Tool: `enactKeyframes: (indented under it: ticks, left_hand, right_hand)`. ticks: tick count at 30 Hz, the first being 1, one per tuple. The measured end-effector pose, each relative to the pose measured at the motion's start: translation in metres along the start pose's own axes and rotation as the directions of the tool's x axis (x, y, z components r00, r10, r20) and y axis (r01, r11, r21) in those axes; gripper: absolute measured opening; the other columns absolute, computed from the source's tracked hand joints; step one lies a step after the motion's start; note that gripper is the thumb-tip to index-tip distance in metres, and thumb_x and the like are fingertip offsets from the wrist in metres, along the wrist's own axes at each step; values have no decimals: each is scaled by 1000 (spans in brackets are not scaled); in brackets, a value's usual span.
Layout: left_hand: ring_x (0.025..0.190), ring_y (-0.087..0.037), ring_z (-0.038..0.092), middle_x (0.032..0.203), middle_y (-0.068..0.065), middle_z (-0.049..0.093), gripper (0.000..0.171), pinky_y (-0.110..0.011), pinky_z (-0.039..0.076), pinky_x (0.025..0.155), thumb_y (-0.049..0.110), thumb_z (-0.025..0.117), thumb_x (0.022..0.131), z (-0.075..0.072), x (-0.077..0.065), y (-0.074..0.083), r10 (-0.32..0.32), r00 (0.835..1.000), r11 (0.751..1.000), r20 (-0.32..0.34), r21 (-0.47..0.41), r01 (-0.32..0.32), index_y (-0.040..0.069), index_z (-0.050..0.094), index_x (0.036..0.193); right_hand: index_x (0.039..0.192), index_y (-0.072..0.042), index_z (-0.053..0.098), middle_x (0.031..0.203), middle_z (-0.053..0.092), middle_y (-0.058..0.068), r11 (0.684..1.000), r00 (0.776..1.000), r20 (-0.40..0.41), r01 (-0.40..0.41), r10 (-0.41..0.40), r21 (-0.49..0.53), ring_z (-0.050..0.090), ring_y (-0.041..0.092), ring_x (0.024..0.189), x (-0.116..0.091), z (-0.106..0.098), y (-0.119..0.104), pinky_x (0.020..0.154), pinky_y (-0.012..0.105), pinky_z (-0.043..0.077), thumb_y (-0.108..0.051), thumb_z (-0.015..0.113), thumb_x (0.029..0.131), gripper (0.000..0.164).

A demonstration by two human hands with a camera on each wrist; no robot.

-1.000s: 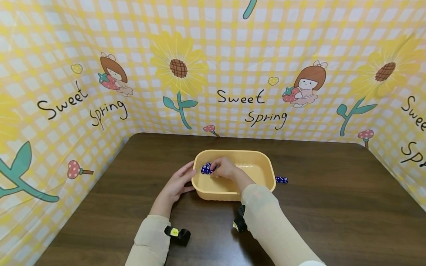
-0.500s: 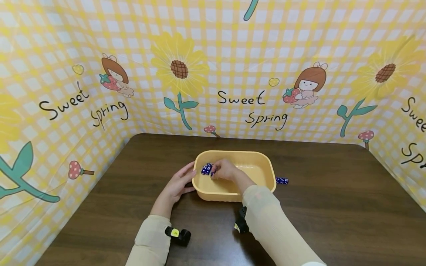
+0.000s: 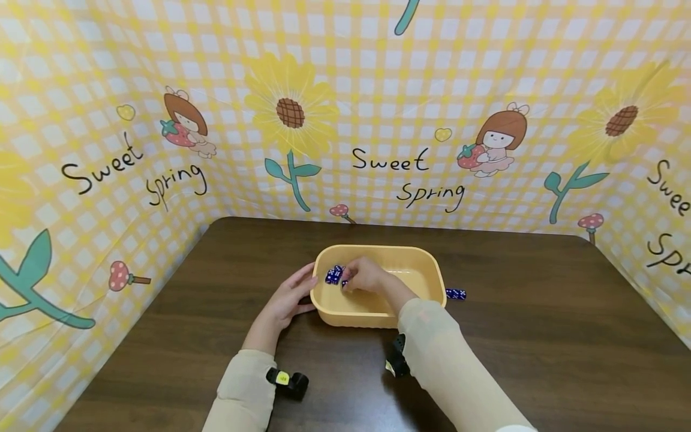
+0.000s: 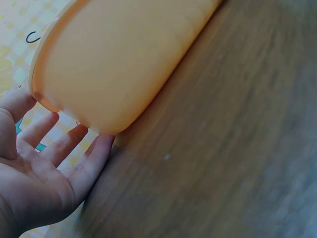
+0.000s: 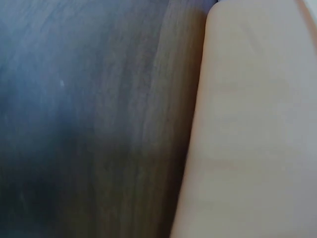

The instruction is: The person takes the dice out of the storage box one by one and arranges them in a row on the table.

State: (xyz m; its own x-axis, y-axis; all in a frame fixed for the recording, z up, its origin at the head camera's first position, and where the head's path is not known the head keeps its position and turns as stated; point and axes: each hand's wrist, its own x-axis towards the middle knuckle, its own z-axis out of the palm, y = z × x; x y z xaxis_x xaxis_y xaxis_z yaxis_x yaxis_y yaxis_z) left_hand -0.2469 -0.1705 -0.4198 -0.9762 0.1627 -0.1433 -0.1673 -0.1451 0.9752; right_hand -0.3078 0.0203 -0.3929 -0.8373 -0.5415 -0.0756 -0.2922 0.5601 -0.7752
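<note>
A yellow plastic bin [image 3: 372, 320] stands on the table. At its left end several blue dice [image 3: 333, 275] with white dots lie together on the floor of the bin. My right hand [image 3: 366, 275] reaches down into the bin, pinching a blue die [image 3: 344, 284] at the fingertips, mostly covered by the fingers. The left hand [image 3: 288, 299] rests its spread fingers against the outside of the bin's left end. In the left wrist view, the fingertips of the left hand [image 4: 47, 168] touch the bin wall [image 4: 124, 59]. The right wrist view shows only bin wall [image 5: 257, 124] and table.
Just outside the bin's right end, a short row of blue dice [image 3: 456, 294] lies on the dark wood table [image 3: 540, 336]. A checked yellow cloth [image 3: 345, 108] stands around the back and sides of the table.
The right hand stays at the dice with small finger movements, and its forearm has shifted slightly right. The left hand and the bin hold their places.
</note>
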Motion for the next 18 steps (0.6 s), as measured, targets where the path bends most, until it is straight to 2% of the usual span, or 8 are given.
enactKeyframes:
  ticks: [10, 18]
  left_hand:
    - [108, -31, 41, 133, -12, 33, 51, -45, 42, 77, 21, 54, 86, 0, 2, -2, -7, 1000, 1000, -5, -11, 7, 17, 34, 133]
    - [109, -32, 41, 133, -12, 33, 52, -45, 42, 76, 22, 54, 85, -1, 3, -3, -2, 1000, 1000, 0, -18, 2, 16, 34, 133]
  right_hand:
    - [86, 8, 61, 71, 59, 6, 992, 992, 14, 123, -123, 19, 51, 11, 66, -11, -26, -7, 61, 21, 43, 4, 65, 69, 18]
    - [83, 5, 62, 67, 57, 3, 989, 989, -21, 150, -149, 17, 50, 11, 64, -20, -47, -13, 59, 22, 43, 3, 65, 71, 13]
